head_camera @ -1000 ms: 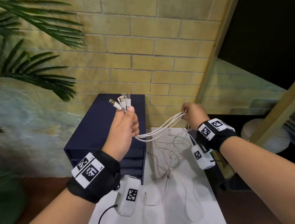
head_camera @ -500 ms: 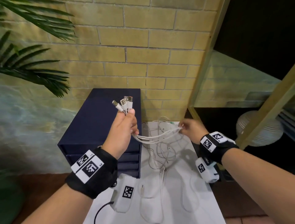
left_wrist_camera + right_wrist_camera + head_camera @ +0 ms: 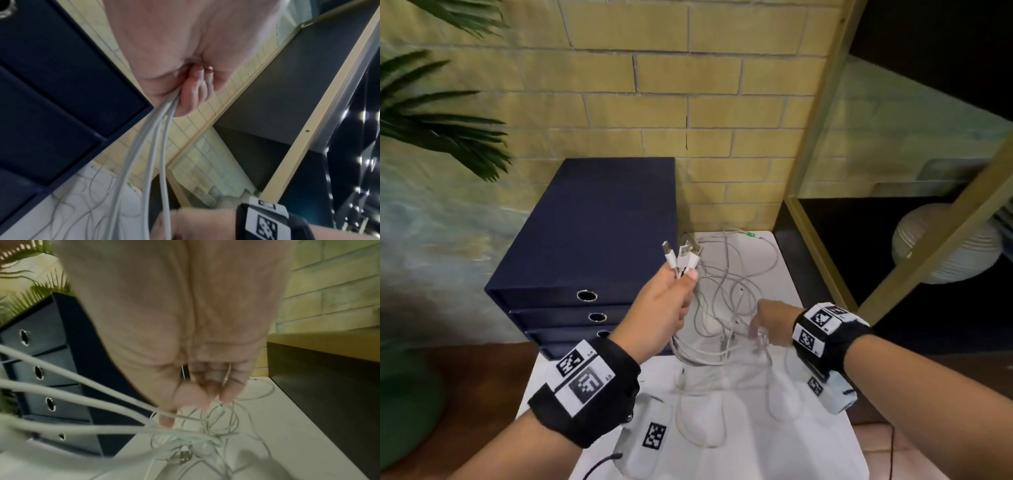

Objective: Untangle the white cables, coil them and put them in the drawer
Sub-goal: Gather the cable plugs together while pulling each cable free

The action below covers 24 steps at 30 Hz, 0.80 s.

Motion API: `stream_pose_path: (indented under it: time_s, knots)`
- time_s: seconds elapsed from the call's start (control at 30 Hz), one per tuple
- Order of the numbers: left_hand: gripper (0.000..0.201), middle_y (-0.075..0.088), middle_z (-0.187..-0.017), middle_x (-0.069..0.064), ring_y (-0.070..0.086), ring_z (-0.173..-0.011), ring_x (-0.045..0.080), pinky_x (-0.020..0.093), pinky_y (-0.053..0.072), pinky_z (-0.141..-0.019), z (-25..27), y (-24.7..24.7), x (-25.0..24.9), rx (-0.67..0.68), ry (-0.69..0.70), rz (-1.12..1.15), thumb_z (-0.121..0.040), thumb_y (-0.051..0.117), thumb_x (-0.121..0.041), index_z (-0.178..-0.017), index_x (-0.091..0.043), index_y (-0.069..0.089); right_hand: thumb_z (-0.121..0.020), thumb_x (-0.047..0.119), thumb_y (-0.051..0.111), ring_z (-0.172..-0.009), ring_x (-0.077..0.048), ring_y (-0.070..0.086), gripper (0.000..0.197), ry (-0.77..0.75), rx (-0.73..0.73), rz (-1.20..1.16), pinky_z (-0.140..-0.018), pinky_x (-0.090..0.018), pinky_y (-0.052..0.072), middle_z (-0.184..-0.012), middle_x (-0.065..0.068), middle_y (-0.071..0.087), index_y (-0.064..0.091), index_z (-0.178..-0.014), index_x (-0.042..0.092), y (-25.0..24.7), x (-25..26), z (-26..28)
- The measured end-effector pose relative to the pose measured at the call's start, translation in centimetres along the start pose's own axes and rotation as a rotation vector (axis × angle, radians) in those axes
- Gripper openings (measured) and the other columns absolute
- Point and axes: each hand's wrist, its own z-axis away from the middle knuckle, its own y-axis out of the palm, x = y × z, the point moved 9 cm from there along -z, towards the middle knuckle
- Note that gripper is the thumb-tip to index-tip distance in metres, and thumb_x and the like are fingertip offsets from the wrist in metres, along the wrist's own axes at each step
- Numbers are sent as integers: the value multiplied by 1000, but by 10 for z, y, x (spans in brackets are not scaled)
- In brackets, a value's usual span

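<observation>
My left hand (image 3: 685,277) is raised over the white table and grips a bundle of white cables (image 3: 702,356), whose USB plugs (image 3: 681,255) stick up above the fist. In the left wrist view the strands (image 3: 152,146) run down out of the curled fingers (image 3: 191,91). My right hand (image 3: 756,329) is low and to the right, and pinches the same strands just above the table. The right wrist view shows its fingers (image 3: 224,392) curled over the blurred tangle (image 3: 205,431). More loose cable (image 3: 726,291) lies tangled behind. The navy drawer unit (image 3: 592,233) stands at the left with its drawers shut.
The white table (image 3: 808,445) ends at a yellow brick wall (image 3: 688,102). A wooden-framed shelf (image 3: 822,154) with a white ribbed vase (image 3: 945,246) stands at the right. Palm leaves (image 3: 448,137) and a green pot (image 3: 404,394) are at the left.
My right hand has slid along the strands, down and toward me, from level with the left hand to just above the table. The left hand has come lower with the plugs.
</observation>
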Motion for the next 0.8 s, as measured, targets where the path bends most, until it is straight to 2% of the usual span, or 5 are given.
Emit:
stream_pose_path:
  time_s: [0.13,0.3,0.43,0.6,0.8]
  knots:
    - [23,27,-62,-7,24,-46,4,17,22,-42,5,7,29,24,-51,-40,-101,41,-24,-80,-32,48,-81,-8,48,-116,-28,52,45,-146,-282,-163,-99,-30,40,-123,-12,56,66,-117,12,-18,24,-14]
    - [38,29,-60,-8,25,-48,7,22,24,-46,11,3,50,4,-83,-107,-97,45,-36,-65,-52,56,-88,-1,43,-120,-29,52,40,-192,-75,-27,-98,-29,40,-129,-12,58,60,-122,11,31,52,-51]
    - [39,30,-59,-11,25,-48,7,21,24,-46,12,-4,60,-38,-108,-109,-97,46,-36,-61,-49,55,-92,7,42,-119,-30,51,33,-157,12,181,-97,-36,44,-127,-13,55,55,-123,7,57,51,-71]
    - [24,32,-57,-13,25,-51,9,21,24,-47,11,-10,66,-70,-120,-117,-98,46,-32,-75,-32,49,-95,15,42,-118,-24,47,30,-144,-17,200,-93,-29,40,-128,-6,53,57,-121,10,58,43,-82]
    - [26,35,-56,-16,29,-49,5,16,28,-47,7,-10,59,-59,-90,-127,-99,44,-32,-81,-45,56,-89,5,44,-111,-30,55,36,-96,17,161,-92,-38,49,-122,-9,45,58,-121,17,74,31,-89]
